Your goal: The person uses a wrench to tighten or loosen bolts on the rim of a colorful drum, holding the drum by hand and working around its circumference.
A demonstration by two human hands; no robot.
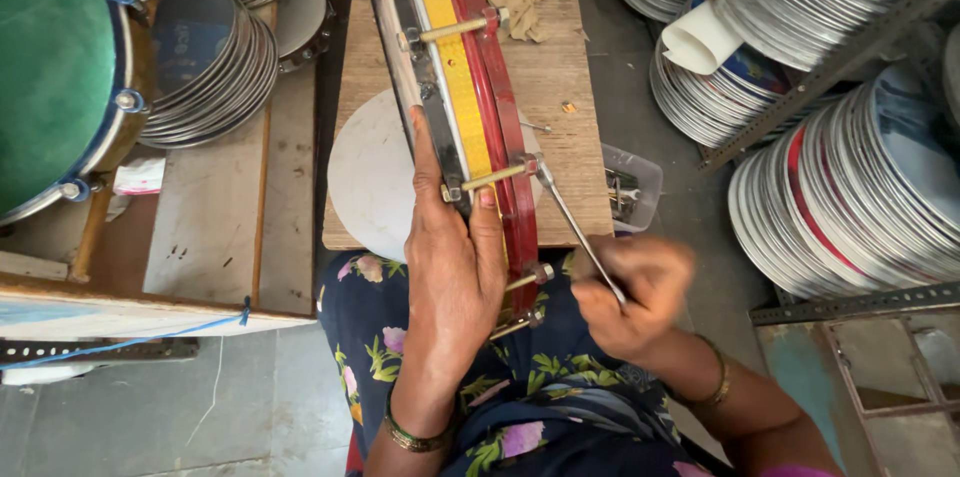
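A frame drum (pixel 470 107) stands on edge on a small wooden table (pixel 560 87), its rim banded in red, yellow and metal with brass tension bolts across it. My left hand (pixel 452 267) lies over the near part of the rim and grips it, thumb along the metal side. My right hand (pixel 632 295) holds a thin metal key tool (pixel 575 222) whose tip sits on the head of a brass bolt (pixel 497 177) on the red hoop. A white round drumhead disc (pixel 370 177) lies flat under the drum.
Stacks of metal drum rings (pixel 215 67) fill the left bench, beside a green-headed drum (pixel 55 67). More stacked rings (pixel 860 197) lean at right behind a metal rack bar (pixel 830 67). A small clear box of parts (pixel 628 189) sits by the table's right edge.
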